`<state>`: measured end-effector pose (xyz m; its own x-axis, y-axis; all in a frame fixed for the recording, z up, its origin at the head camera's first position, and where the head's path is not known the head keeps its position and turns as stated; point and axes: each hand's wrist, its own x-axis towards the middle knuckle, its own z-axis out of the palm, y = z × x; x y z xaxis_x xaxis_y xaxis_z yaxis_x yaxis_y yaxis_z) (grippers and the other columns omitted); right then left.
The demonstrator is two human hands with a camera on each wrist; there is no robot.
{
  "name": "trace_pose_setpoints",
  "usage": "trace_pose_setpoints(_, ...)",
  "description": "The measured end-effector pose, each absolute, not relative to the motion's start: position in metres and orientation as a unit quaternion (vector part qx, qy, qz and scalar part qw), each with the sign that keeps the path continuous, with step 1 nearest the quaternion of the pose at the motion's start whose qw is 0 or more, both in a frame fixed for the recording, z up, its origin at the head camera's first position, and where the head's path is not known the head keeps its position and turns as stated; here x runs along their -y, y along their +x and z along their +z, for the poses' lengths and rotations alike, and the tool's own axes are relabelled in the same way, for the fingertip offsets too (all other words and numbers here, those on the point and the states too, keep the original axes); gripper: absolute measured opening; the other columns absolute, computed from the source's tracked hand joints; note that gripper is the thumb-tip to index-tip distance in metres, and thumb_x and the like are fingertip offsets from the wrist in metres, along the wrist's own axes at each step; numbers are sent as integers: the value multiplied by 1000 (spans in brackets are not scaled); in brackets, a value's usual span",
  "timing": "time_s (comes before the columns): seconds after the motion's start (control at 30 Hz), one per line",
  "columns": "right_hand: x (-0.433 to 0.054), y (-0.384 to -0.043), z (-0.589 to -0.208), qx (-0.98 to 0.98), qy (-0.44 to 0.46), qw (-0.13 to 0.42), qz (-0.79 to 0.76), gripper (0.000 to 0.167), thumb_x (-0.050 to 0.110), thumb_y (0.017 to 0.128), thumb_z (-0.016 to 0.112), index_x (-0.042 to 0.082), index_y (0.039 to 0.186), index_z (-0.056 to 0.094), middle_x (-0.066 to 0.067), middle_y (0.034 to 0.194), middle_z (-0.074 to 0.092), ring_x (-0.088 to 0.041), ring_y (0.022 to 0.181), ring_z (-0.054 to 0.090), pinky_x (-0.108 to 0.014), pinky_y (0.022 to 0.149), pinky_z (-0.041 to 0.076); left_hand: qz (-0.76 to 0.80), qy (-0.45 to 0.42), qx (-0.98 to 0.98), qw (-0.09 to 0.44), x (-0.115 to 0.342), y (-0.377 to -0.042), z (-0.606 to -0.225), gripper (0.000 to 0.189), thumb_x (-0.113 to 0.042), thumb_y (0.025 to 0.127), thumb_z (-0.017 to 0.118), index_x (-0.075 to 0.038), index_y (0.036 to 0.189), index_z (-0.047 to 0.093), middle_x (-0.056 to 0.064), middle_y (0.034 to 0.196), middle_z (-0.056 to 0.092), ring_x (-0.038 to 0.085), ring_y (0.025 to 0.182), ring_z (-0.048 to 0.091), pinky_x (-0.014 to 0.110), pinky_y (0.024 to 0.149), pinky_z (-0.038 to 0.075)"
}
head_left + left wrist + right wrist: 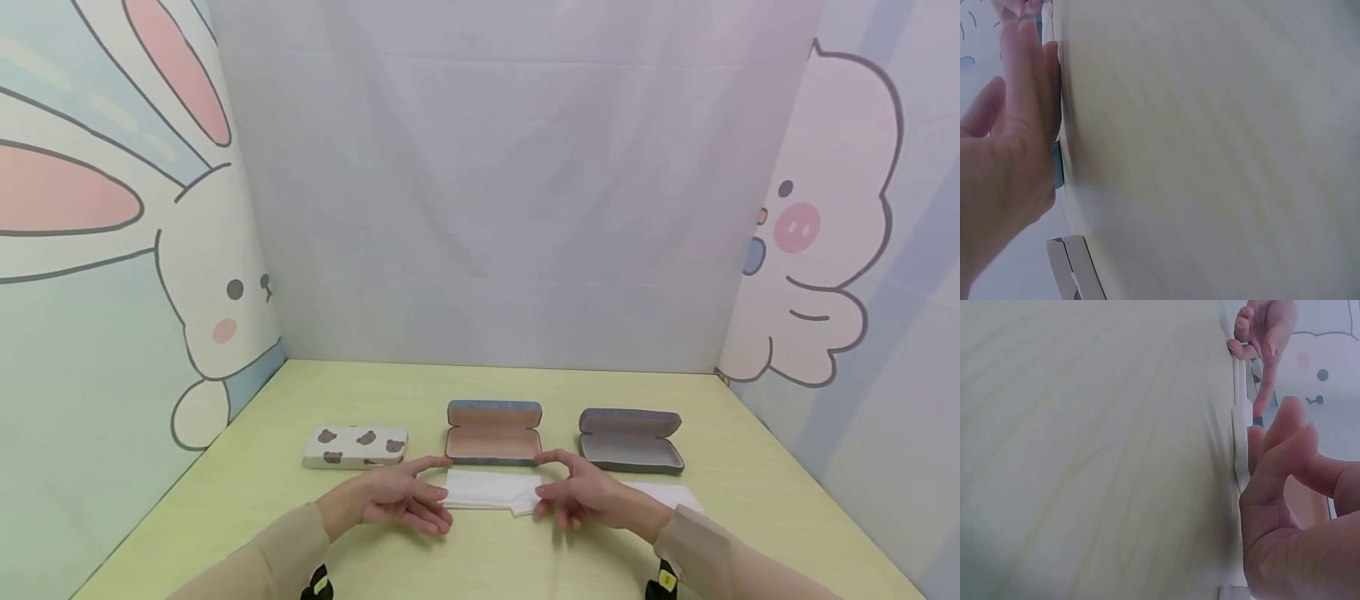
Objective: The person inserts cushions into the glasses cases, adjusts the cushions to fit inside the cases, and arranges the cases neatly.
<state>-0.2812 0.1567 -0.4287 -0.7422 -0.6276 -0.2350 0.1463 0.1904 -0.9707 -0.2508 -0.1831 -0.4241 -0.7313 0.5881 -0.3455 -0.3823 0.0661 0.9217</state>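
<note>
In the head view an eyeglass case (495, 442), blue outside and peach inside, lies with its lid raised at the middle of the table. A folded white cloth (483, 490) lies flat just in front of it. My left hand (401, 497) is at their left side, one digit stretched to the case's front left corner, other fingertips by the cloth's left edge. Mirroring it, my right hand (585, 493) has a fingertip at the front right corner and others by the cloth's right edge. In the right wrist view the right hand's fingers (1272, 469) are loosely bent.
A grey eyeglass case (630, 450) with its lid up stands at the right, with another white cloth (671, 496) partly behind my right wrist. A closed white case with bear heads (352, 446) lies at the left. Fabric walls (495, 208) enclose the pale yellow table (480, 567).
</note>
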Motion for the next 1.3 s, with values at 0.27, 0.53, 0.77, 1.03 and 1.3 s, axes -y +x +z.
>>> trace_pose_setpoints(0.27,-160,-279,-434,-706,-152,334,-606,71,15,88,69,4,141,24,-7,76,75,-5,45,56,-15,41,43,694,57,-627,348,180,-251,-427,78,-11,95,59,-7,153,7,25,98,71,31,91,72,44,88,58)
trace_pose_setpoints(0.53,-157,-279,-435,-694,-149,346,-614,73,12,88,69,4,142,20,-6,74,74,-3,47,56,-15,45,48,699,57,-621,350,176,-251,-427,72,-11,96,56,-7,151,9,23,96,72,30,89,73,44,88,58)
trace_pose_setpoints(0.77,-152,-276,-436,-697,-135,337,-619,69,11,87,69,4,138,23,-6,70,72,-3,46,56,-15,44,48,702,44,-626,337,172,-251,-429,63,-9,97,55,-7,147,17,28,98,71,31,88,73,43,85,59)
trace_pose_setpoints(1.03,-150,-277,-437,-702,-137,332,-615,62,13,89,68,3,135,26,-5,68,71,-4,46,55,-16,44,48,702,34,-635,323,169,-254,-432,42,-9,99,49,-6,135,28,28,95,71,30,85,73,42,81,60)
trace_pose_setpoints(1.3,-145,-276,-437,-723,-138,309,-602,46,14,91,65,3,125,35,-4,63,69,-4,44,54,-17,42,47,691,29,-657,300,164,-255,-434,30,-9,99,49,-5,126,36,25,90,72,28,80,74,40,77,61)
